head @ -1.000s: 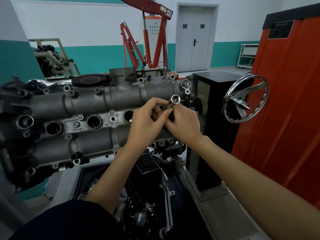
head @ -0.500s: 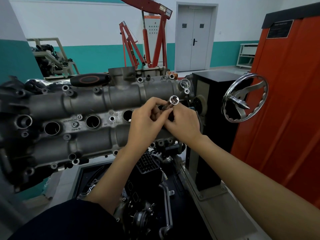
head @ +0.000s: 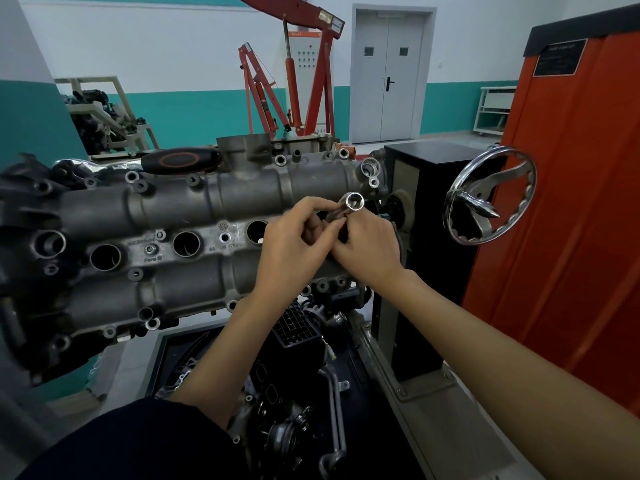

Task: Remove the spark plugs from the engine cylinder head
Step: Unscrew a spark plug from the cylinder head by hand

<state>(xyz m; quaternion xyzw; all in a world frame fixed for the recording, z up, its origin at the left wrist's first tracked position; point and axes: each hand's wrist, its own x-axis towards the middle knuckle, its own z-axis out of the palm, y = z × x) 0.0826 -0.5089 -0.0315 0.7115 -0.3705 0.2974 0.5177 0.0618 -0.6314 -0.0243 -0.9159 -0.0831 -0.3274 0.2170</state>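
The grey cylinder head (head: 180, 206) lies across the left and centre, with three open spark plug wells (head: 186, 244) showing along its middle. A long chrome spark plug socket (head: 352, 203) slants out of the rightmost well, its open end facing me. My left hand (head: 294, 251) pinches the socket's shaft from the left. My right hand (head: 367, 247) holds the same shaft from the right. The two hands touch and hide the well and the socket's lower part. No spark plug is visible.
A ratchet with a black and orange handle (head: 180, 161) lies on top of the head at the back. A chrome handwheel (head: 490, 195) juts from the black stand at right, beside an orange cabinet (head: 571, 202). Engine parts (head: 298, 393) sit below the hands.
The socket's open end has turned slightly and sits a little higher between my fingers. Both hands stay in the same place on it.
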